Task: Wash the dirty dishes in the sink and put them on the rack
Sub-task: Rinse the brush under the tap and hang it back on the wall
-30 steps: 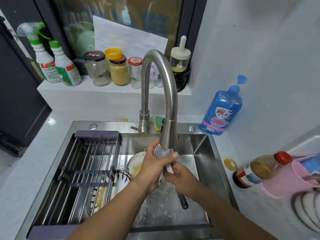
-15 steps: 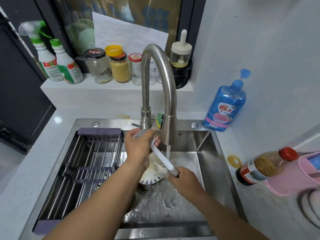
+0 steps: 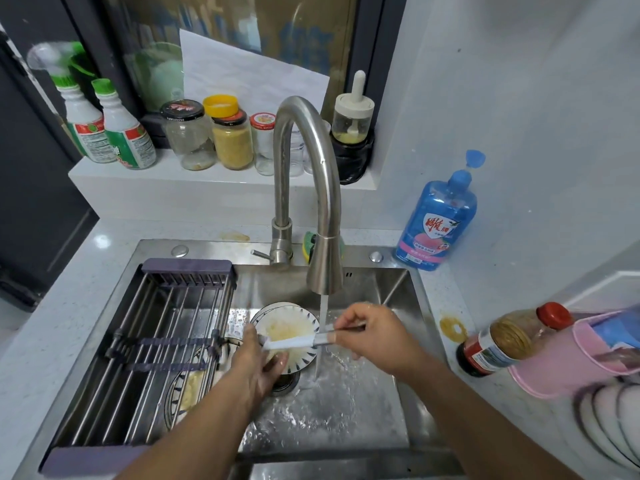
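Above the sink's (image 3: 398, 289) middle, a white-handled utensil (image 3: 291, 344) lay level under the running tap (image 3: 325, 265), over a dirty bowl (image 3: 284, 325). The left hand (image 3: 256, 365) gripped one end and the right hand (image 3: 375, 336) pinched the other. Rotating it slowly would probably rinse every side.

The left hand (image 3: 254, 370) has dropped from beside the faucet (image 3: 304, 133) to the bowl (image 3: 294, 318), levelling the utensil (image 3: 291, 344) under the stream (image 3: 322, 311).
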